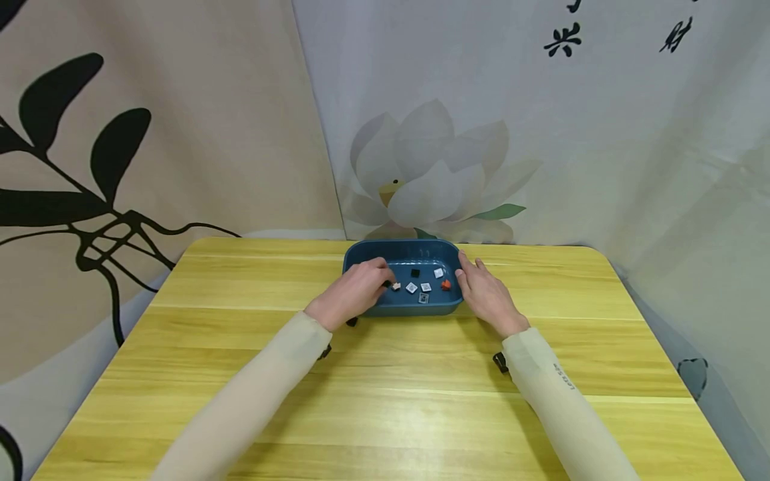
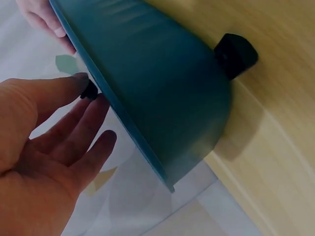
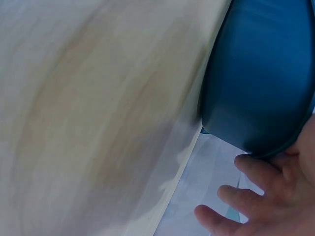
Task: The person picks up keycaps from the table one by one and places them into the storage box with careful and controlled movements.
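Observation:
A dark blue rectangular tub (image 1: 404,310) stands at the table's far edge, with several small square pieces inside. My left hand (image 1: 359,284) reaches over its left rim. In the left wrist view, the thumb and a finger pinch a small black piece (image 2: 89,91), just by the rim; the other fingers spread loosely. A small beige piece (image 1: 396,286) lies close to those fingertips. My right hand (image 1: 486,294) rests at the tub's right end, its fingers fairly straight and touching the rim. In the right wrist view, its fingertips (image 3: 246,161) lie along the outer wall.
In the tub lie white patterned pieces (image 1: 412,288), a black piece (image 1: 415,273) and a red-orange piece (image 1: 446,285). Outside it, a black piece (image 2: 235,55) lies on the wooden table (image 1: 409,401) against the tub's wall. A printed curtain (image 1: 240,133) hangs behind.

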{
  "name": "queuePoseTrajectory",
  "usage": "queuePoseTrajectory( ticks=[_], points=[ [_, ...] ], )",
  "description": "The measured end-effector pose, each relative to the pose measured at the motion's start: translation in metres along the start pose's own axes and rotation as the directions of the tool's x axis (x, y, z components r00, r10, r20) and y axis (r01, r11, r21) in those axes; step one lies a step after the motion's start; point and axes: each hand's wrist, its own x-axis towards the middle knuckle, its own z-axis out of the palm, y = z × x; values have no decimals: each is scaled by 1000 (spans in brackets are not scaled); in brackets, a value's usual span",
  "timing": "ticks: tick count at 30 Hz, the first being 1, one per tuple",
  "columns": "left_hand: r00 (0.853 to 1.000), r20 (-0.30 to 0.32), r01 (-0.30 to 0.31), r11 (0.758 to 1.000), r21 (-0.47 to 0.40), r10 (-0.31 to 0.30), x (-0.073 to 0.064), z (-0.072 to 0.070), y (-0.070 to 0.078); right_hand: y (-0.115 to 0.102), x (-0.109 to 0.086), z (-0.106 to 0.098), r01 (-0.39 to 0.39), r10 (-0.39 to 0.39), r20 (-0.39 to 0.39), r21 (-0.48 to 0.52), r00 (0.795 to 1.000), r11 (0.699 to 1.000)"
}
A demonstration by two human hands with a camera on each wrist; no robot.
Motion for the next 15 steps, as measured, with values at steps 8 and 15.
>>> queuePoseTrajectory(
  ticks=[8,15],
  points=[
    [991,107,82,996,-20,-80,13,5,0,0,0,-1,-6,6,1,3,1000,1000],
    [980,170,104,994,-14,-100,21,12,0,1,1,-1,-1,1,0,4,1000,1000]
  ],
)
